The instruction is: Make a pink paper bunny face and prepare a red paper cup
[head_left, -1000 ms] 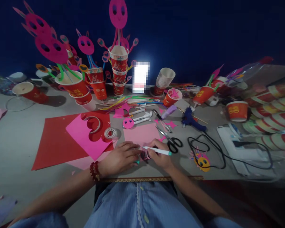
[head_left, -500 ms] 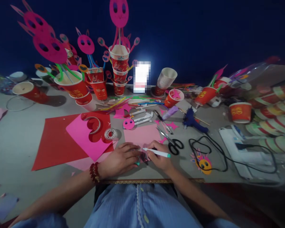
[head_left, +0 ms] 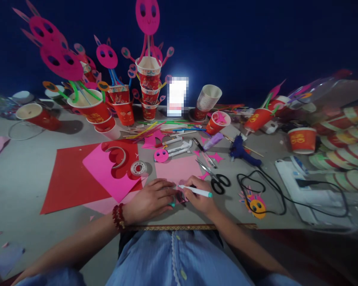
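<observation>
Head view: white marker [head_left: 200, 192] in the right hand [head_left: 204, 204], just below the centre of the frame.
The right fingers close around the marker, its tip near pale pink paper [head_left: 177, 169]; the left hand [head_left: 149, 200] lies alongside, left of it, a green object [head_left: 172, 204] at its fingers, its grip impossible to tell.

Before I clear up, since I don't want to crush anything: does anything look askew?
Yes: the far-left red cup looks tipped, its mouth turned leftward, unlike the upright central cup stack. The black cord also runs across a yellow paper face.
</observation>
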### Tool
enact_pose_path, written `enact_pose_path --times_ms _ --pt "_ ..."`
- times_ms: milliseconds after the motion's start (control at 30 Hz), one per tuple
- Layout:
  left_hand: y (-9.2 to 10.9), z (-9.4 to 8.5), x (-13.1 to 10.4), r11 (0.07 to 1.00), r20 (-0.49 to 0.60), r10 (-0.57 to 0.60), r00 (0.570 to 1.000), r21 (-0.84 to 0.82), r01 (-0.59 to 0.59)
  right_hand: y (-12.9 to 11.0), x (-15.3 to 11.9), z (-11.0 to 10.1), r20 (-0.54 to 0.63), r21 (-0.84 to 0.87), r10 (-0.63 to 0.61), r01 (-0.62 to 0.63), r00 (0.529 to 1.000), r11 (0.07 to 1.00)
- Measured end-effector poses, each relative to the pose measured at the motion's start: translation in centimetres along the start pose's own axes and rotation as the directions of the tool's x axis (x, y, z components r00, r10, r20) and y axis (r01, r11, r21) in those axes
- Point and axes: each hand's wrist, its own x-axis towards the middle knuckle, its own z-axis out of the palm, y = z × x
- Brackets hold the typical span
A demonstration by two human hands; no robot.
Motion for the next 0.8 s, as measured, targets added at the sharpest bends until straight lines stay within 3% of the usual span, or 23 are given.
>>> enact_pose_path --times_ms 800 --pt "0.01 0.08 -0.05 1.000 0.004 -0.017 1.000 -0.017 0.017 -0.35 0.13 -0.24 0.016 -0.008 -0.041 0.041 0.999 0.999"
